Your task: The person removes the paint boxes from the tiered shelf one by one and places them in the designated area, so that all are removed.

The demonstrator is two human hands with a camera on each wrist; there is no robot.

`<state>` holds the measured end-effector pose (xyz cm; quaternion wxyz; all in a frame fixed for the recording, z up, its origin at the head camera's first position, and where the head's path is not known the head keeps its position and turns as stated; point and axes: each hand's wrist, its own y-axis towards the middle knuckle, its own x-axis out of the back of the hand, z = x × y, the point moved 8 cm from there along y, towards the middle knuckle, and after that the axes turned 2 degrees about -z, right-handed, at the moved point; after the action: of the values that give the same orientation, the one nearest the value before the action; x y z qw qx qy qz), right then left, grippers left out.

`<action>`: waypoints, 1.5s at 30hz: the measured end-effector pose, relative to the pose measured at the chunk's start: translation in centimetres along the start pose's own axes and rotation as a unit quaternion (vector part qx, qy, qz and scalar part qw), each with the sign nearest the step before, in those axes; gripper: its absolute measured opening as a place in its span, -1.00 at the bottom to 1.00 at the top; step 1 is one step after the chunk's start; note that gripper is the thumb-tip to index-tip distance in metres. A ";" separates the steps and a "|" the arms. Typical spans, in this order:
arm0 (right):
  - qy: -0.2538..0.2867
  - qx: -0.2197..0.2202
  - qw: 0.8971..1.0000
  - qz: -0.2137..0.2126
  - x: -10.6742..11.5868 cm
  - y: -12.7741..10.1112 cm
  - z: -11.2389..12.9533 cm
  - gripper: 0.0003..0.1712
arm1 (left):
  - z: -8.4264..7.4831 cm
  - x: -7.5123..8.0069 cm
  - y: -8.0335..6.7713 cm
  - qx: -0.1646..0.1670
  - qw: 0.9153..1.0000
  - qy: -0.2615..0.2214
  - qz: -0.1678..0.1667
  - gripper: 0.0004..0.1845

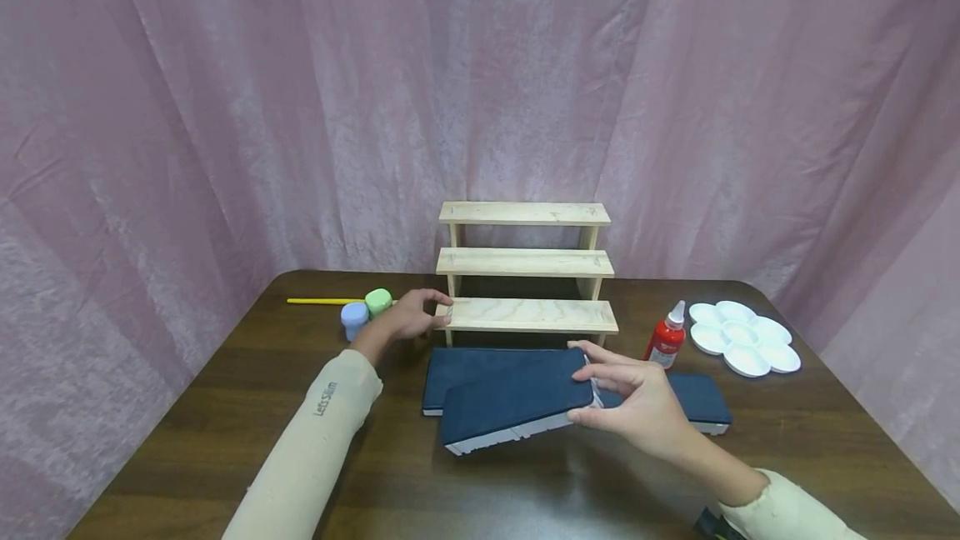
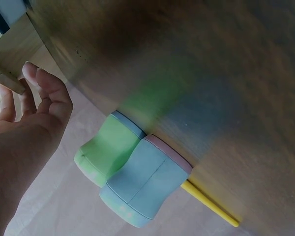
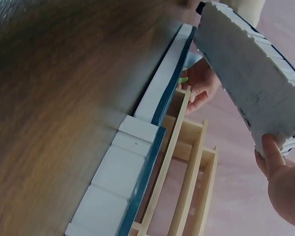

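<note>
My right hand grips the right end of a dark blue-topped slab with white sides, lifted and tilted above the table. Its pale grey underside shows in the right wrist view, with the thumb against it. Two similar slabs lie below: one before the shelf, partly covered by the raised one, another to the right. My left hand is at the left end of the lowest plank of a three-tier wooden shelf, thumb and fingers bent around that end.
Left of the shelf stand a blue-capped pot and a green-capped pot, with a yellow stick behind them. A red bottle with a white nozzle and a white flower-shaped palette are at right. Pink curtains hang behind the table.
</note>
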<state>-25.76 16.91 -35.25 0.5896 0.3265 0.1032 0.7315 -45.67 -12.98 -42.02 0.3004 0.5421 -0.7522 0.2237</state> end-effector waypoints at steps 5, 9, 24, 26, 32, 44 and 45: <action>0.008 -0.008 1.000 0.009 -0.5 -0.1 0.0 -0.58 | -0.2 0.1 0.0 -0.004 1.000 -0.001 -0.004 -0.59; 0.012 -0.005 1.000 0.018 -0.7 -0.1 0.0 -0.58 | -0.2 0.0 0.1 -0.010 1.000 0.004 -0.001 -0.59; 0.013 -0.003 1.000 0.018 -1.2 -0.4 0.0 -0.58 | 0.1 -0.1 0.0 -0.006 1.000 -0.004 0.002 -0.59; 0.014 -0.006 1.000 0.019 -1.3 -0.5 -0.1 -0.58 | 0.0 -0.1 -0.1 -0.004 1.000 -0.005 0.001 -0.59; 0.009 -0.011 1.000 0.018 -1.3 -0.6 -0.2 -0.59 | 0.0 0.0 -0.1 -0.004 1.000 0.001 -0.002 -0.60; -0.016 -0.045 0.996 0.075 -1.4 -0.5 -0.7 -0.47 | 0.0 -0.1 -0.1 -0.005 1.000 -0.002 0.001 -0.60; -0.020 -0.048 0.995 0.083 -1.5 -0.6 -0.8 -0.44 | 0.0 -0.1 -0.1 -0.004 1.000 -0.002 0.000 -0.60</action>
<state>-25.63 15.86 -36.69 0.5441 0.3197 0.0284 0.7752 -45.52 -12.95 -42.07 0.3010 0.5412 -0.7539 0.2195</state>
